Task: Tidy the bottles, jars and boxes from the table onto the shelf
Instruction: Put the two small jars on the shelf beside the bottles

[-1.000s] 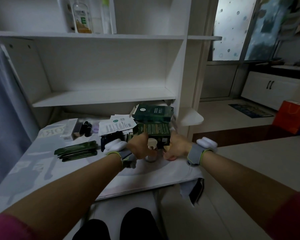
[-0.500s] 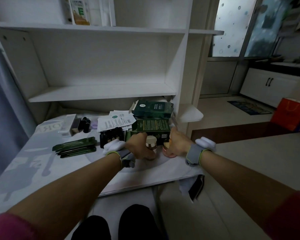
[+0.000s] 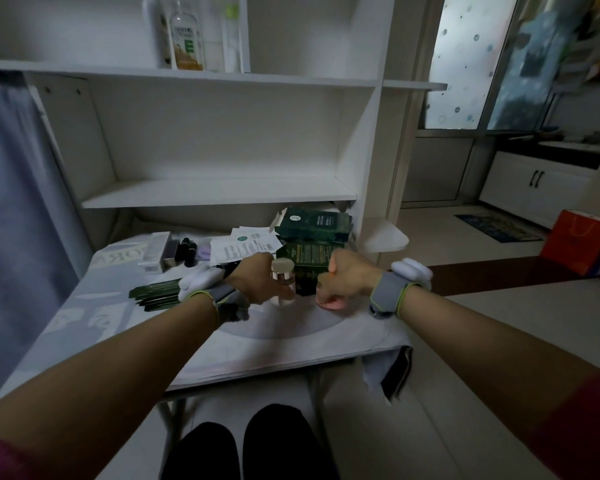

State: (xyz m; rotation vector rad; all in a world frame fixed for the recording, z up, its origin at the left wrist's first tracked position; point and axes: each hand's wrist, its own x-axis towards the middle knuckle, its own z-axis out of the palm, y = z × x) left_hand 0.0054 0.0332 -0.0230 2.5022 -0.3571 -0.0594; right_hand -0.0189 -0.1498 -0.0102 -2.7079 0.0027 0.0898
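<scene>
Jars in both hands, near the right front edge of the table (image 3: 291,344).
Left hand (image 3: 257,280) curls round a gold-lidded jar (image 3: 283,278), held upright. Right hand (image 3: 347,275) closes fist-like over a low pink jar (image 3: 329,302), fingertips hidden. Both jars are just in front of the dark green boxes (image 3: 309,252). Probably a paired pick-up, saving a trip to the white shelf (image 3: 215,195) above. Cannot tell if either jar is clear of the tabletop.

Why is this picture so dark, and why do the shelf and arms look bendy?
Head view: the room is dim, daylight entering through the frosted glass pane; the wide lens bows the white shelf and stretches the edges; the left hand gripping the tall pink gold-lidded jar and the right hand gripping the flat pink jar look soft.
</scene>
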